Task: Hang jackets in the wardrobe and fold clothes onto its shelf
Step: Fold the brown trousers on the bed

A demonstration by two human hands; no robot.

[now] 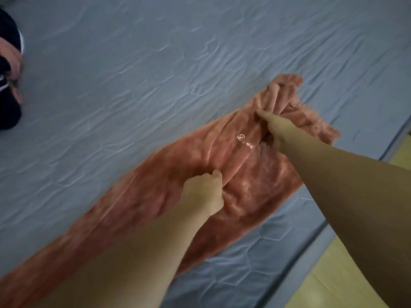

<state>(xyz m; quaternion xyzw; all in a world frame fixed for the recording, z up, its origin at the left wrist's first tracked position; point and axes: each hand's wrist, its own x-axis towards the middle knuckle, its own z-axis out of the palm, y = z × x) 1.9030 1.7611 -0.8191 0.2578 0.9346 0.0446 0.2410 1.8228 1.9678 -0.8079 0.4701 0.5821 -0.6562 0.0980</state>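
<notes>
Two hands are on the pink fleece garment (155,196), which I see lying stretched on the blue quilted mattress (111,74), near its edge. Its long axis runs diagonally, from the lower left corner up toward the right, where the far end is bunched into folds. My left hand (204,192) has its fingers curled into a fold of fabric near the middle of the garment. My right hand (275,130) grips the bunched cloth farther up, fingers tucked in, just beside a small pale script embroidery (244,141). A dark pile of clothes (9,70) lies well apart at the left edge. Yellow wooden floor (333,274) shows beyond the mattress at lower right.
</notes>
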